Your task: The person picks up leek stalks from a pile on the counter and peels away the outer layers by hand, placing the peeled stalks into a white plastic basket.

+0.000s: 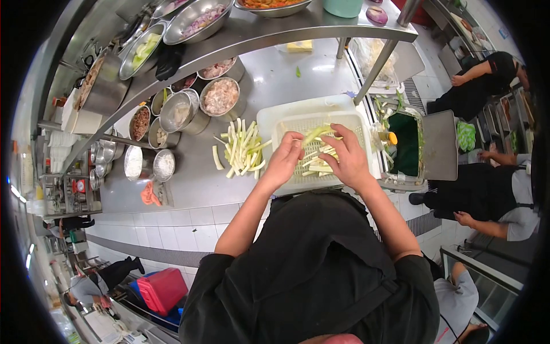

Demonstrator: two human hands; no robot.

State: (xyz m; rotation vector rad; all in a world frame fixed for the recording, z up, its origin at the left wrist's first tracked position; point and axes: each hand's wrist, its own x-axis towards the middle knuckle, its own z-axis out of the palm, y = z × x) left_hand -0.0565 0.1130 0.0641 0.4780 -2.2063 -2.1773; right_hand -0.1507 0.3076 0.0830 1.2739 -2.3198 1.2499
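Observation:
A pale green stalk, which looks like celery (314, 136), is held above the white plastic basket (278, 131). My left hand (287, 157) pinches its near end between thumb and fingers. My right hand (350, 157) has its upper fingers on the stalk's other end, while the thumb stands apart below. Beneath my hands, cut pale stalk pieces (318, 167) lie in the basket, partly hidden by my fingers. A loose pile of similar stalks (243, 148) rests on the steel table to the left of the basket.
Metal bowls of raw meat (221, 96) and white powder (164, 165) stand left on the steel table (200, 186). A raised shelf (275, 35) crosses the far side. At right are a bin (405, 143) and a bottle with a yellow cap (392, 138). Co-workers (481, 198) stand beyond.

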